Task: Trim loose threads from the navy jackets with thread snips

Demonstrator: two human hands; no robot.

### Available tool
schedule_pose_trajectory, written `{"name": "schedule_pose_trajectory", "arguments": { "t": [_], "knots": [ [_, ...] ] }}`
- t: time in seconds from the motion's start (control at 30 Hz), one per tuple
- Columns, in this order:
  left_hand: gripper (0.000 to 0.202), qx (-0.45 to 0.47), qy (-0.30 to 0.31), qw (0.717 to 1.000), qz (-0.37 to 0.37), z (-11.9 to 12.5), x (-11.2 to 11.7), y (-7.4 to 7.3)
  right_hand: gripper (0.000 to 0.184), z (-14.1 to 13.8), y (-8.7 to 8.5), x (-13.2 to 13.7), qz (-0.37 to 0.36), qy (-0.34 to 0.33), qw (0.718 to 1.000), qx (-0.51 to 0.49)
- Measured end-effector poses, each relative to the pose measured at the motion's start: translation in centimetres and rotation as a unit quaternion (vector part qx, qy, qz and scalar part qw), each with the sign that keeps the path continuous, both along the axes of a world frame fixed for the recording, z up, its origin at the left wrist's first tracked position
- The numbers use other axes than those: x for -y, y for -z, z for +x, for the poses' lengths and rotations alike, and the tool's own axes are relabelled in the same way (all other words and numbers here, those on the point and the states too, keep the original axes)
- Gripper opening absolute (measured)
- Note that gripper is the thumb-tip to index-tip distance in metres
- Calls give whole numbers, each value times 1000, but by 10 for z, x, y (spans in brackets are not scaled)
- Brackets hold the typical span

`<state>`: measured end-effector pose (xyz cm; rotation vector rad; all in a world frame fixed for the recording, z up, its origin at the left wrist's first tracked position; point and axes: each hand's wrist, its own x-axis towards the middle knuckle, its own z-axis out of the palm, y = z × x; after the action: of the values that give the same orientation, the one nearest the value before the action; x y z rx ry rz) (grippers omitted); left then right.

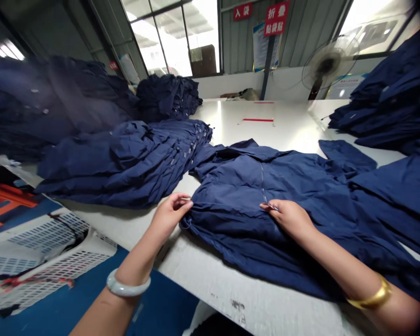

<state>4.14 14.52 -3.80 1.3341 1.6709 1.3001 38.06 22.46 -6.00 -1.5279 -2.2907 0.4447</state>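
At the far left, below the table edge, sits a white perforated plastic crate (56, 247). Above it a slumped stack of folded navy blue garments (126, 163) lies on the white worktable (231, 119).

The left hand (170, 214), with a pale stone bangle (128, 287) on its wrist, has thumb and fingertips closed in a pinch on the left side edge of the navy blue thin cloth garment (238, 186). The edge gathers into small folds right at the fingers.

That garment lies spread flat on the near part of the table, directly in front of the person, collar end away from them and a closed front line running down its middle. It looks light, soft and limp – likely to sag and crease wherever it is unsupported, not slippery and not fragile. An edge or a seam is the firmest place to take hold, so both hands look well placed.

The right hand (292, 219), with a gold metal bangle (373, 296) on its wrist, rests palm-down on the cloth, its fingers together and their tips nipping the fabric at that centre line – the cloth lies under the palm.

Further right, more piled navy blue clothing (388, 107) fills the table.
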Motion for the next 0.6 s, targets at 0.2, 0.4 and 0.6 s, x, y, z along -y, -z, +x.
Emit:
{"name": "schedule_pose_trajectory", "arguments": {
  "t": [0.2,0.4,0.6],
  "knots": [
    [24,-244,-57,967,48,8,38,-5,47,1,13,-1,-30,25,999,-34],
    [19,-398,-8,913,89,33,46,-2,46,0,19,-1,-44,23,998,-43],
    [16,-484,-51,874,6,41,54,10,46,-1,20,1,-44,25,998,-38]
  ]
}}
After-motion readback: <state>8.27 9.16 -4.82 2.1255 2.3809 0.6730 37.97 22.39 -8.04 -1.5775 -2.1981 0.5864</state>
